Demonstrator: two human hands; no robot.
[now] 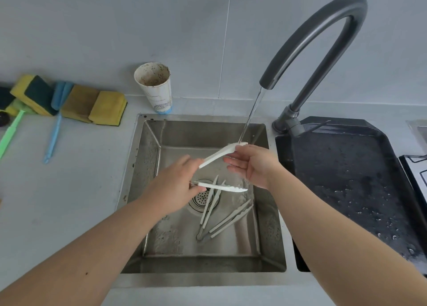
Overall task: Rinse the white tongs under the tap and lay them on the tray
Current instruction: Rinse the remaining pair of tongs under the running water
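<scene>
My left hand (pixel 175 186) grips the hinge end, probably the surest hold on these light, springy, likely slippery white tongs (pixel 219 156) above the sink (pixel 147 162), while my loose-fingered right hand (pixel 253 167) steadies their upper tip under the tap (pixel 323 39) at 1 o'clock.

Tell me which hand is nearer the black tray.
Right. The right hand is over the sink's right side, close to the black tray's left edge, touching the white tongs' upper tip. The left hand grips the tongs farther left.
</scene>
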